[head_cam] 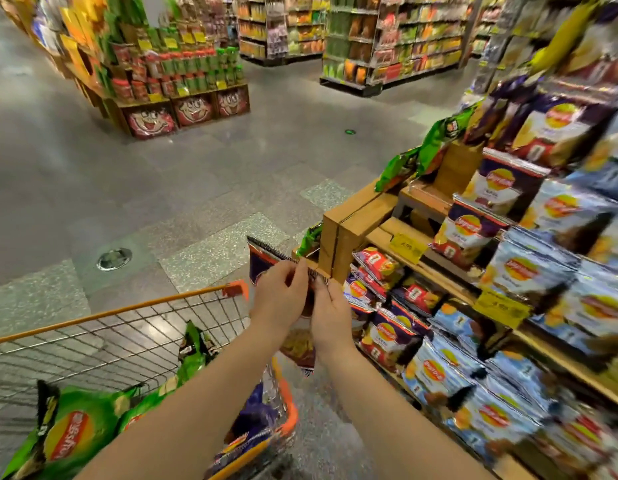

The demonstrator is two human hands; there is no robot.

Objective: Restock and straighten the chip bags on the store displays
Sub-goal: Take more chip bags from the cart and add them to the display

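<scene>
— Where's the bag?
— I see the purple chip bag (262,259) dead centre, both hands pinching its top edge: left hand (278,299), right hand (330,315).
— Display?
— Wooden display (349,230) at one o'clock, just beside it; wire cart (127,327) at eight.

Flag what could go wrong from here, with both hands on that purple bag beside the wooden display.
1. Both hands, left hand and right hand, pinch the purple chip bag at its top seam; it may crumple or slip.
2. The green bags lean off the wooden display corner; a nudge could topple them.
3. The cart sits close, crowding the reach.
</scene>
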